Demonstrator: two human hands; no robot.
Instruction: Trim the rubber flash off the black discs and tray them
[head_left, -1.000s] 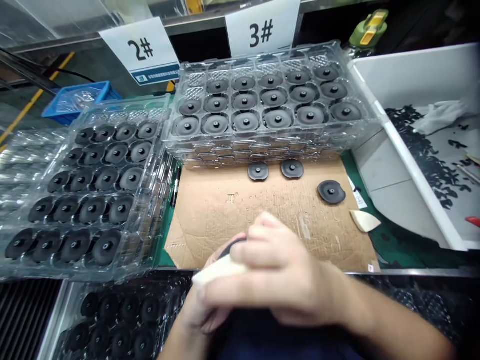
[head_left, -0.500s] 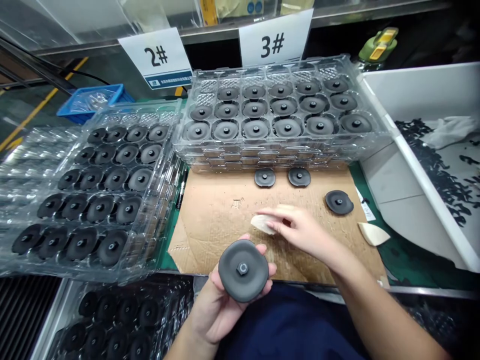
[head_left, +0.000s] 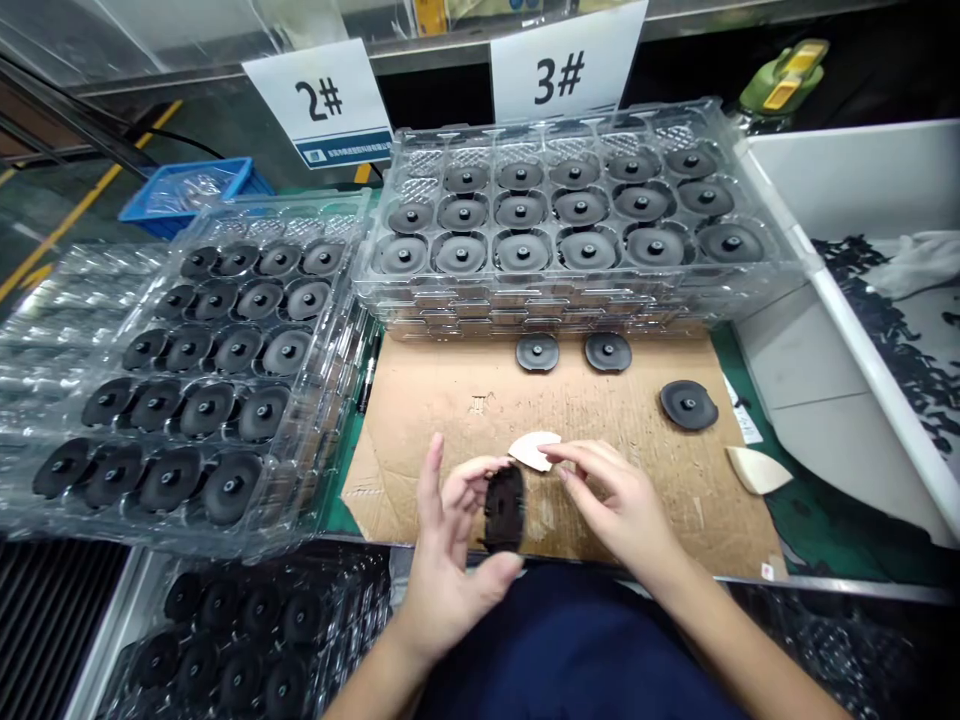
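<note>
My left hand grips a round black plastic part by its rim, between thumb and fingers. That part is turned on edge, its underside partly in view, somewhat blurred. Between the fingertips of my right hand is a white wedge-shaped pad, held just above the cardboard beside the black part. A second pale wedge lies at the right edge of the cardboard. Three more black parts, such as the one at the right, rest on the cardboard with their stems up.
Stacked clear trays of black parts stand behind the cardboard, under the "3#" sign. More filled trays are at the left. A white bin with small black pieces is at right. A marker lies left of the cardboard.
My left hand has tipped the black part from face-up onto its edge, with the thumb now near me. The white pad in my right hand has shifted slightly right.
</note>
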